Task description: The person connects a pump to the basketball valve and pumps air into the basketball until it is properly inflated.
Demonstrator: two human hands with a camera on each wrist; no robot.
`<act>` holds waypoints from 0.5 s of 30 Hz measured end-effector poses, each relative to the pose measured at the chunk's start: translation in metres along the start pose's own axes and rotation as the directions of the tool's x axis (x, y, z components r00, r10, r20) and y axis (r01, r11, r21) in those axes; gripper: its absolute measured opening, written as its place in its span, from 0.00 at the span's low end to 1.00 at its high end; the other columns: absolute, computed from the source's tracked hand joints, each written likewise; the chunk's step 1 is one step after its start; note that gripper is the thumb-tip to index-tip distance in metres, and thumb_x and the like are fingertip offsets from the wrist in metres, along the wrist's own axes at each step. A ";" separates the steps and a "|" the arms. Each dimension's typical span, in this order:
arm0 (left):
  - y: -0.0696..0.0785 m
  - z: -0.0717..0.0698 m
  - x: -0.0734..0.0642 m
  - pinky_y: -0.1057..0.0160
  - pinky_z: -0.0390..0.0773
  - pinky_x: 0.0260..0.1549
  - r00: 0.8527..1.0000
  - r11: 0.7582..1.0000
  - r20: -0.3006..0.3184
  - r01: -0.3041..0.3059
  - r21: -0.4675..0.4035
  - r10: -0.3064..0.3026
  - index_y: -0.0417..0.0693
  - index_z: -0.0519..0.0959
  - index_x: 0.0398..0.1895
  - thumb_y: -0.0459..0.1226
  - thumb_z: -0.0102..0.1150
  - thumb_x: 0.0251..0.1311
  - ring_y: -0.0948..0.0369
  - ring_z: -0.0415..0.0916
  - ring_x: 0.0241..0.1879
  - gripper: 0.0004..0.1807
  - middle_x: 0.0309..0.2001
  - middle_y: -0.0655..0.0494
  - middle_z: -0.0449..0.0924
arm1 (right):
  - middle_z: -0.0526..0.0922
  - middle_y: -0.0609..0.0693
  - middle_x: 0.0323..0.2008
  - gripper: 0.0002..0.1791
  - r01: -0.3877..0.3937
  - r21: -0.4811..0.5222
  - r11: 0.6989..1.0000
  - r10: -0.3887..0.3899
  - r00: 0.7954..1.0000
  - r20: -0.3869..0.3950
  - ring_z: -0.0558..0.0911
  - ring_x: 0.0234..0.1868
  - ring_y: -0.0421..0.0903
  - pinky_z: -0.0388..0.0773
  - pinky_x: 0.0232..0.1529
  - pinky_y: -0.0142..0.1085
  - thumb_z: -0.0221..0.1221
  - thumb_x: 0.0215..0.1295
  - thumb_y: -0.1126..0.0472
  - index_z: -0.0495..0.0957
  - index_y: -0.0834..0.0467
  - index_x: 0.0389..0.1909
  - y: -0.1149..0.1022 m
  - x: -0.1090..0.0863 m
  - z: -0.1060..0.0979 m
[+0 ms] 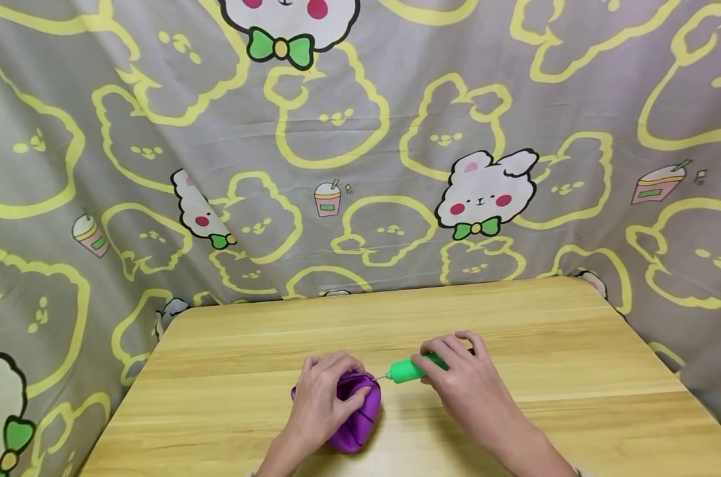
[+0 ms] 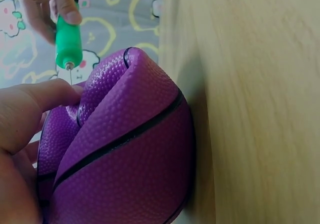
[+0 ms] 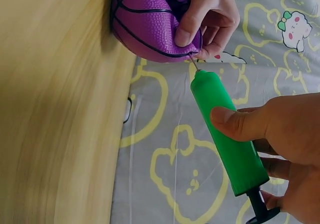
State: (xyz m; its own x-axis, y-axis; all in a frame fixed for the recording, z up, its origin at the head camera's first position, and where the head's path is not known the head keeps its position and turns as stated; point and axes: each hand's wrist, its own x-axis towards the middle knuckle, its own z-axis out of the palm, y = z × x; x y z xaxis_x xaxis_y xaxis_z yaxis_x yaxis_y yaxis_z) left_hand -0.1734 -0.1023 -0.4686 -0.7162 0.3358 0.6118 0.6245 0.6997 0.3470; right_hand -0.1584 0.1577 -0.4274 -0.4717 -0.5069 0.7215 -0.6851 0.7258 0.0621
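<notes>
A purple ball (image 1: 358, 424) with black seam lines, dented and partly deflated, sits on the table under my left hand (image 1: 320, 401). That hand pinches the ball's folded rubber near its upper right side, thumb on the near face. My right hand (image 1: 464, 377) grips a green hand pump (image 3: 227, 134) around its barrel. A thin metal needle (image 3: 193, 62) on the pump's tip points at the ball and meets its surface beside the left fingertips. The pump's black handle (image 3: 262, 215) shows at its rear end in the right wrist view.
The wooden table (image 1: 515, 331) reaches back to a grey curtain (image 1: 390, 146) printed with yellow outlines and white cartoon animals. The curtain surrounds the table's back and both sides.
</notes>
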 end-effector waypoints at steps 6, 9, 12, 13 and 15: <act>0.002 0.004 -0.001 0.59 0.67 0.43 1.000 0.999 0.006 -0.002 0.051 0.001 0.60 0.83 0.37 0.43 0.80 0.44 0.66 0.78 0.41 0.16 0.39 0.68 0.83 | 0.82 0.52 0.41 0.20 0.050 -0.037 0.998 -0.051 0.998 -0.024 0.81 0.42 0.53 0.74 0.49 0.61 0.74 0.44 0.73 0.84 0.54 0.39 -0.001 0.001 0.001; 0.003 0.007 0.000 0.59 0.66 0.43 1.000 0.998 0.008 0.003 0.066 -0.003 0.60 0.83 0.37 0.43 0.80 0.44 0.65 0.78 0.42 0.16 0.39 0.67 0.84 | 0.82 0.53 0.42 0.16 0.074 -0.045 0.996 -0.075 0.997 -0.007 0.81 0.44 0.53 0.71 0.53 0.63 0.67 0.52 0.74 0.84 0.56 0.41 0.001 0.001 0.000; 0.004 0.011 0.002 0.57 0.66 0.43 1.000 0.997 0.017 -0.002 0.075 0.001 0.59 0.84 0.37 0.43 0.81 0.44 0.65 0.79 0.42 0.16 0.38 0.66 0.84 | 0.81 0.53 0.43 0.16 0.099 -0.061 0.993 -0.099 0.995 0.011 0.80 0.46 0.54 0.68 0.57 0.65 0.52 0.64 0.75 0.84 0.57 0.42 0.002 0.000 0.000; 0.005 0.012 0.002 0.57 0.66 0.43 1.000 0.997 0.022 -0.005 0.080 0.003 0.59 0.84 0.37 0.43 0.81 0.44 0.64 0.79 0.41 0.16 0.38 0.66 0.85 | 0.81 0.53 0.43 0.18 0.106 -0.073 0.992 -0.105 0.994 0.016 0.80 0.46 0.54 0.68 0.58 0.66 0.47 0.67 0.75 0.84 0.57 0.42 0.002 -0.001 0.000; 0.005 0.015 0.004 0.56 0.66 0.43 0.999 0.996 0.033 -0.010 0.093 0.007 0.59 0.84 0.37 0.43 0.81 0.45 0.64 0.79 0.41 0.16 0.38 0.65 0.85 | 0.81 0.53 0.42 0.25 0.121 -0.097 0.988 -0.121 0.993 0.013 0.80 0.46 0.54 0.67 0.59 0.67 0.36 0.72 0.74 0.84 0.57 0.41 0.003 -0.001 0.000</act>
State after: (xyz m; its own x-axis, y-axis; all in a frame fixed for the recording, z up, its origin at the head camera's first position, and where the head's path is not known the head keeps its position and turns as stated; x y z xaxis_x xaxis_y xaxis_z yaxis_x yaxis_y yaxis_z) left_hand -0.1773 -0.0879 -0.4750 -0.7219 0.3615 0.5901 0.5998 0.7521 0.2732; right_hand -0.1599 0.1603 -0.4284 -0.3927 -0.5969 0.6997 -0.6799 0.7007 0.2162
